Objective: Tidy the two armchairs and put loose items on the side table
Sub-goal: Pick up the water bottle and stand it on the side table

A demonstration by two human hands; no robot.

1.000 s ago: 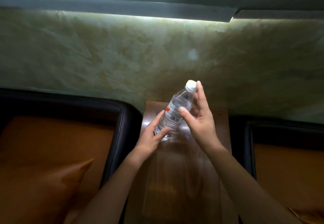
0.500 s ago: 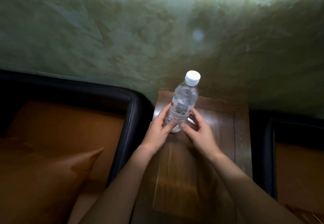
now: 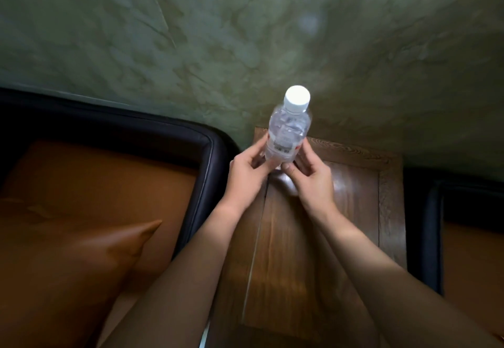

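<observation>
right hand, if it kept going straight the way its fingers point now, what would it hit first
The right hand already has its fingers on the lower part of the water bottle, so the bottle comes first. Past it, the line seems to run to the left hand on the other side, though depth is hard to judge.

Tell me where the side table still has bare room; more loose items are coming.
The side table is bare right of the right hand, up to its right rim, and near the camera between the forearms. The far left corner is crowded: both hands hold the water bottle there.
</observation>
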